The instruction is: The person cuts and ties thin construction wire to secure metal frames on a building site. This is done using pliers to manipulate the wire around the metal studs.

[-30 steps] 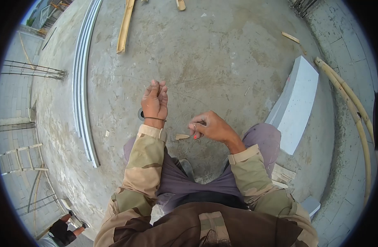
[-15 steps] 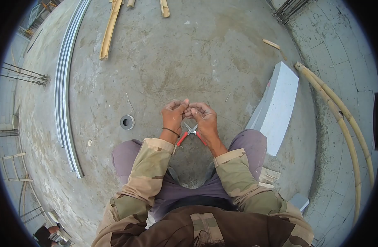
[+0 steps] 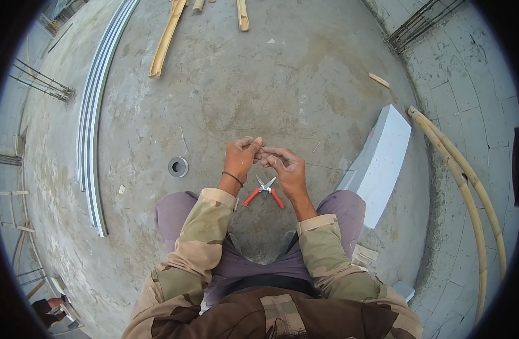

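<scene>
My left hand (image 3: 241, 157) and my right hand (image 3: 288, 168) meet in front of my knees, fingertips nearly touching. Both pinch a thin wire (image 3: 330, 168), a fine dark line that runs out to the right towards a pale block; its part between the fingers is too small to make out. On the concrete just below my hands lies a pair of red-handled snips (image 3: 264, 192), its blades apart and pointing away from me. Left of my left hand is a small grey spool (image 3: 178, 167) with a pale loose end sticking up.
A long pale block (image 3: 378, 169) lies at right, beside bamboo poles (image 3: 468, 181) along the block wall (image 3: 468, 79). Metal channels (image 3: 90, 141) stretch along the left. Split bamboo pieces (image 3: 168, 39) lie ahead. Rebar (image 3: 42, 82) sticks out at left. A person's hand (image 3: 56, 303) shows at lower left.
The view has shifted slightly. My right hand sits a little lower and farther from the left fingertips, and the snips now show in full below the hands. Both hands keep their pinch.
</scene>
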